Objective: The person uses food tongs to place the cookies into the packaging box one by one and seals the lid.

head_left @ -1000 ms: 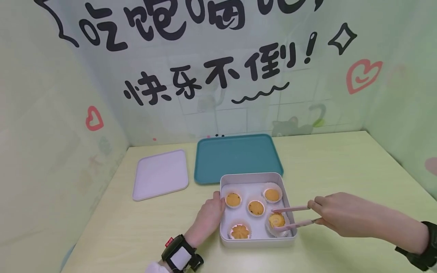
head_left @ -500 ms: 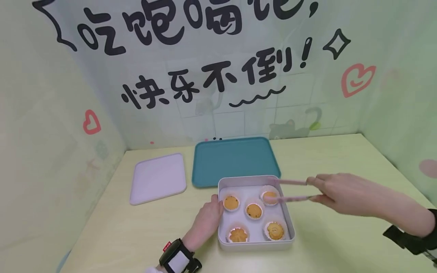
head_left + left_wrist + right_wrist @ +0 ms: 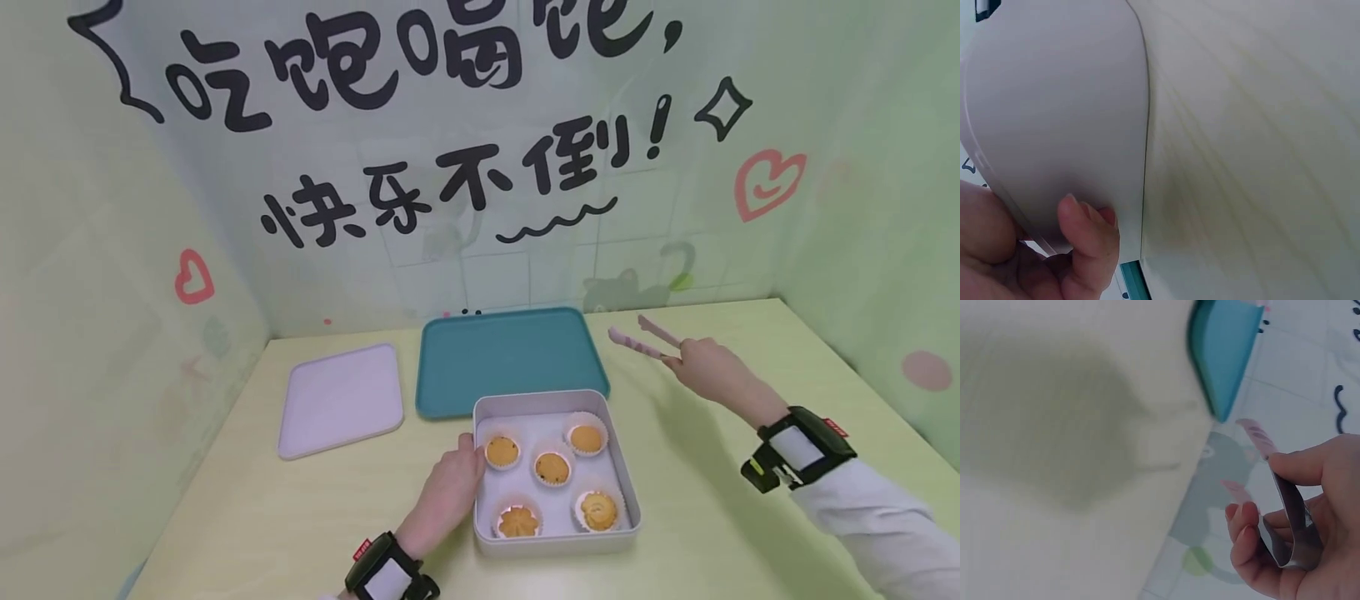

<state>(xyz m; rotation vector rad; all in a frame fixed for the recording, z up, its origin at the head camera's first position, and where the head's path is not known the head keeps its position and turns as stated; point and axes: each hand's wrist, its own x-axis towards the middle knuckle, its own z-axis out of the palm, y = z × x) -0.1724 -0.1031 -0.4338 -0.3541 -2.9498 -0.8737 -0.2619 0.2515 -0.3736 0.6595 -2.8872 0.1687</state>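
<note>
Together, five cookies (image 3: 552,469) in paper cups (image 3: 586,419), inside pale box (image 3: 557,547).

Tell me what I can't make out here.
Head view: undersides of the cookies, hidden by paper cups.
Head view: top of the black lettering, cut off by the upper edge.
Head view: marks on the red tag, too small.
Head view alone: bend of the pink-tipped tongs, hidden by the right hand.

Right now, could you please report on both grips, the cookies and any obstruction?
Left grip holds box by its side. Right grip holds tongs, spread, empty. Five cookies inside box. Nothing covering them.
</note>
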